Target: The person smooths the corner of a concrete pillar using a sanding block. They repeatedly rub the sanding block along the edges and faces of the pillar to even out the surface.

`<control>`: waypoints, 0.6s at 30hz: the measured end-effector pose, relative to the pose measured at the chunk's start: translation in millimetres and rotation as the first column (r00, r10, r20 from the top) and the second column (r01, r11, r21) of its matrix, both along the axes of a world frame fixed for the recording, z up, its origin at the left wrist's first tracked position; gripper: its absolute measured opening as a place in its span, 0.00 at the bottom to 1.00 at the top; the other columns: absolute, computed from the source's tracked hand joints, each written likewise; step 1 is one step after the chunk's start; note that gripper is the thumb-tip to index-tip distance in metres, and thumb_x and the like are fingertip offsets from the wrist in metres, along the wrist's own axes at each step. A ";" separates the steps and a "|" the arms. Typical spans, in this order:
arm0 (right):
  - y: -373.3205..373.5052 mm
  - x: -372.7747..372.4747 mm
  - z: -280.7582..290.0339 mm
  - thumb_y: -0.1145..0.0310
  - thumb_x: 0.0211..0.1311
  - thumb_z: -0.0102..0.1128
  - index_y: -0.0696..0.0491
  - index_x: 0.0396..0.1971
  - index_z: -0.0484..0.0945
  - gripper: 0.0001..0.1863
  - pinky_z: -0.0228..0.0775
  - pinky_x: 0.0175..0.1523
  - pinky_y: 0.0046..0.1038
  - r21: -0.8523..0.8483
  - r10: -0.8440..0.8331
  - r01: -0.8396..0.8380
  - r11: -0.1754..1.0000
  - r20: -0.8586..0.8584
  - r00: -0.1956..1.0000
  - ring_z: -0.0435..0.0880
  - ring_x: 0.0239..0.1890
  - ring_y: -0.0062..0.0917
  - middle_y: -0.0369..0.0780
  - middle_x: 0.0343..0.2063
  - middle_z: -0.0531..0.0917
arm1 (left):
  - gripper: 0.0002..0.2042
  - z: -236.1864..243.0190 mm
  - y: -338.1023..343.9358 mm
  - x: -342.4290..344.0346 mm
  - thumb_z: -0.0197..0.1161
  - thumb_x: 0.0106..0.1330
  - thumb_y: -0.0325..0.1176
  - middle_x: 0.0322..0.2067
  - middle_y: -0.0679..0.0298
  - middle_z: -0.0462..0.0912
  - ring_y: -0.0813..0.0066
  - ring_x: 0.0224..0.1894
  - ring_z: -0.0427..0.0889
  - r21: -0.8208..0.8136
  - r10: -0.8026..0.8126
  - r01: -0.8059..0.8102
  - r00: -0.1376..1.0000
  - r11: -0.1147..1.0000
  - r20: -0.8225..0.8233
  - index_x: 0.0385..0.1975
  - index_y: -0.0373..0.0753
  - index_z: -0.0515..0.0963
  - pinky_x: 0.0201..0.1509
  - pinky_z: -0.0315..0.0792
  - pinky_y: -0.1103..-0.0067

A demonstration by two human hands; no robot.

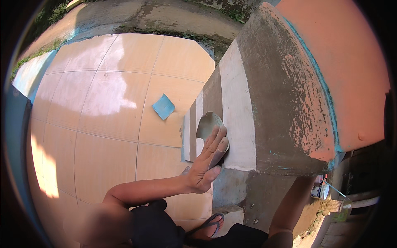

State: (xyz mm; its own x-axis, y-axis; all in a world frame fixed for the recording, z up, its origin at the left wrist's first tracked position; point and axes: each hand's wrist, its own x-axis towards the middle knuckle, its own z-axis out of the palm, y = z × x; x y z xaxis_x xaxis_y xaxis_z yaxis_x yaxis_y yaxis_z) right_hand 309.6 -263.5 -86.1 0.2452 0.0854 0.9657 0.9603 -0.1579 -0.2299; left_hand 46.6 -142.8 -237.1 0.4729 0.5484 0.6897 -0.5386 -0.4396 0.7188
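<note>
My left hand point(209, 159) lies with its fingers stretched out and pressed together against a striped wall face point(239, 111) of brown and white bands. Under the fingers it presses a thin, curled grey-green sheet point(208, 124) that looks like sandpaper. The upper edge of this sheet bends away from the wall past my fingertips, and pale dust coats the fingers. My right forearm point(291, 202) rises to the underside of the wall's lower edge, where the hand itself is hidden. A blue square of what looks like sandpaper point(163, 107) rests on the tiles, left of the wall.
Beige floor tiles point(107, 157) spread to the left, partly sunlit. The upper wall point(343, 74) is orange, bordered by a blue line. My sandalled foot point(211, 227) is below. A white bucket point(319, 191) stands at the lower right. A concrete path point(165, 18) runs beyond the tiles.
</note>
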 end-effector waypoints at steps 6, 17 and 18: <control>-8.0 10.8 10.6 0.66 0.69 0.53 0.65 0.60 0.64 0.26 0.72 0.57 0.37 -0.009 -0.004 0.005 1.000 0.110 0.994 0.78 0.53 0.33 0.48 0.54 0.74 | 0.31 76.1 59.8 37.5 0.41 0.70 0.37 0.75 0.52 0.44 0.50 0.77 0.38 -0.013 -0.063 0.066 0.985 0.998 0.160 0.73 0.36 0.51 0.77 0.35 0.62; 19.8 -26.6 34.2 0.61 0.70 0.43 0.62 0.59 0.66 0.25 0.68 0.58 0.34 0.315 0.486 -0.374 0.872 -0.462 0.742 0.75 0.53 0.29 0.43 0.51 0.73 | 0.29 29.4 -1.1 -3.6 0.40 0.74 0.41 0.74 0.42 0.42 0.50 0.77 0.40 -0.096 -0.119 0.127 0.989 0.987 0.085 0.72 0.35 0.53 0.76 0.39 0.64; 19.4 -26.5 33.3 0.60 0.71 0.41 0.60 0.58 0.66 0.24 0.67 0.58 0.35 0.296 0.446 -0.339 0.893 -0.470 0.762 0.74 0.54 0.29 0.42 0.50 0.73 | 0.29 46.6 13.5 7.7 0.40 0.74 0.41 0.73 0.42 0.44 0.53 0.77 0.42 -0.151 -0.100 0.115 0.990 0.982 0.104 0.72 0.32 0.53 0.76 0.40 0.66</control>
State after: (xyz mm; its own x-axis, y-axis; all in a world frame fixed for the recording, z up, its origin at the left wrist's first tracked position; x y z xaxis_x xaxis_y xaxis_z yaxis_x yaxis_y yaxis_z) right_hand 283.0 -244.1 -52.8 0.6905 0.1216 0.7131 0.6586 0.3021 -0.6892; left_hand 54.3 -129.3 -190.5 0.4711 0.6029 0.6439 -0.6456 -0.2617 0.7174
